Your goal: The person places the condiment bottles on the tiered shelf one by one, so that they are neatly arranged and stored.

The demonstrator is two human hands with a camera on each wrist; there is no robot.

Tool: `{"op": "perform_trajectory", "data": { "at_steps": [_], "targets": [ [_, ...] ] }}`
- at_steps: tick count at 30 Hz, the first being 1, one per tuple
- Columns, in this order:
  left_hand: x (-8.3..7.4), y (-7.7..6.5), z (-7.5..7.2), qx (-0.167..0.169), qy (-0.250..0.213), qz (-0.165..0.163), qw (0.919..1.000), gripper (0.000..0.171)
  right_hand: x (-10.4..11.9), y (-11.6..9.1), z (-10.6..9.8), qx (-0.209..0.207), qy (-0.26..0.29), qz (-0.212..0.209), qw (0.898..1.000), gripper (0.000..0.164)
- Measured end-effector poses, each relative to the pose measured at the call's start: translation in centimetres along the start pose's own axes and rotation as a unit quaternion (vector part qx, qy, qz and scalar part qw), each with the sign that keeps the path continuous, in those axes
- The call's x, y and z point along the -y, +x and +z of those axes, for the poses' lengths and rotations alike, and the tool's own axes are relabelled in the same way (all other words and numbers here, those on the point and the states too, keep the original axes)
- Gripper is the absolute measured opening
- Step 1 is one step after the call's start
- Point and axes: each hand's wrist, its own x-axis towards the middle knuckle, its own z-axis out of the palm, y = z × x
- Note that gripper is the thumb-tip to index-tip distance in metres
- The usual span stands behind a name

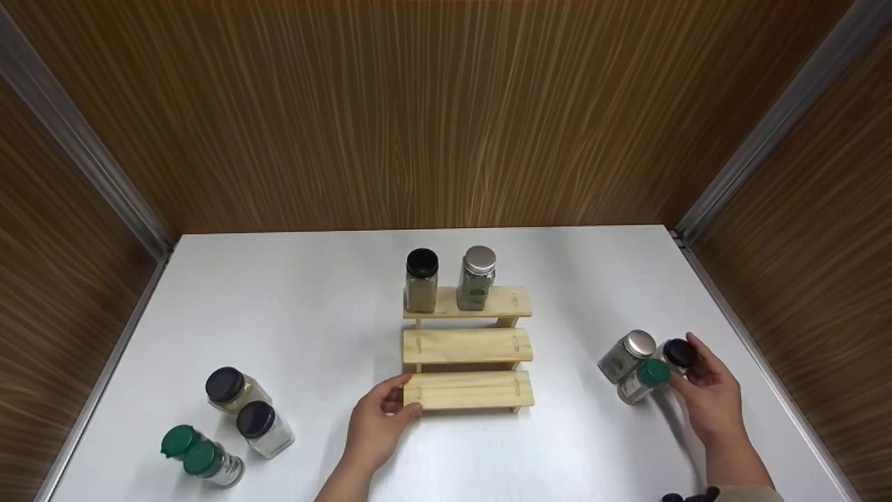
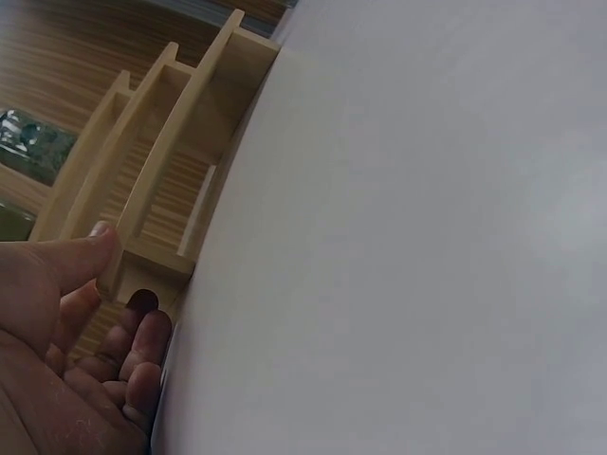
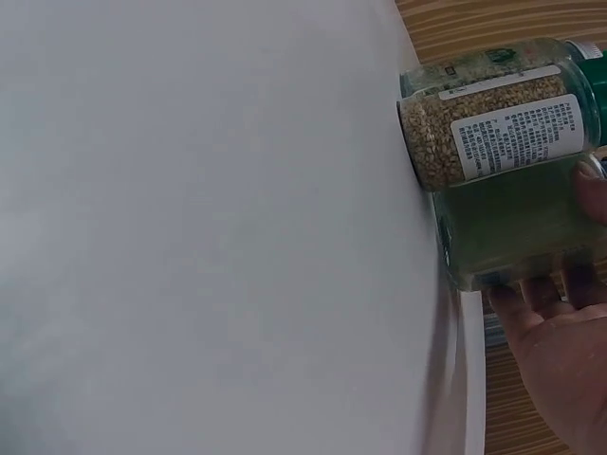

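Note:
My left hand (image 1: 376,425) pinches the left end of the lowest step of a three-tier wooden rack (image 1: 468,390), thumb on the step's front edge in the left wrist view. On the rack's top step stand a black-capped spice jar (image 1: 421,282) and a silver-capped one (image 1: 477,279). Over at the right, my right hand (image 1: 714,404) holds a clear black-capped spice jar (image 3: 517,223) between thumb and fingers. Right beside that jar are a green-capped jar (image 3: 517,123) of pale grains with a white label and another silver-capped jar (image 1: 621,359).
Toward the front left stand two black-capped jars (image 1: 233,390) and two green-capped jars (image 1: 214,466), grouped close together. The white table (image 1: 313,300) is bounded by wood-grain panels (image 1: 432,118) at the back and both sides, with metal strips (image 1: 739,132) at the corners.

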Motion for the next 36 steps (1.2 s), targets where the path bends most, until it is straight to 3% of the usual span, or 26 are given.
{"op": "perform_trajectory", "data": {
  "at_steps": [12,23,36],
  "targets": [
    [-0.2,-0.1,-0.1,0.007,0.003,-0.001,1.0000,0.057,0.1,-0.5,-0.2,-0.040,0.030,0.007,0.999,0.080],
    [-0.2,0.0,-0.1,0.008,0.001,-0.010,0.9999,0.056,1.9,-1.0,-0.7,-0.134,-0.043,0.069,0.988,0.079],
    [0.1,-0.1,0.0,0.008,-0.001,0.000,1.0000,0.056,6.2,-1.1,0.3,-0.133,0.096,-0.021,0.986,0.079]
  ]
}}
